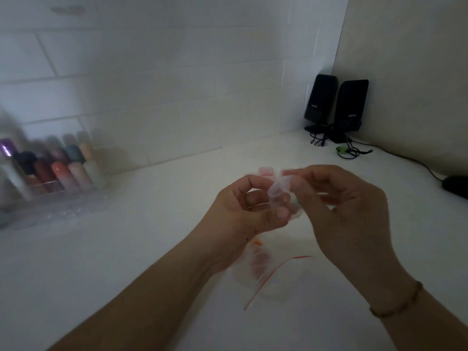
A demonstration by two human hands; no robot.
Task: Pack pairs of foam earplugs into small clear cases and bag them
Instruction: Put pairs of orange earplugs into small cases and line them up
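Both hands are raised over the white table (126, 249), holding a small clear case (279, 192) between them. My left hand (243, 211) pinches it from the left with thumb and fingers. My right hand (342, 206) grips its right side with curled fingers. A blurred pinkish earplug shape (266, 171) shows just behind the fingertips. Below the hands, a clear zip bag (268, 277) with a red seal strip lies on the table; orange earplugs show faintly inside it. The picture is blurred, so the case's contents are unclear.
A clear organiser (50, 188) with several coloured bottles stands at the left against the tiled wall. Two black speakers (336, 107) with cables stand in the far right corner. A dark object (455, 186) lies at the right edge.
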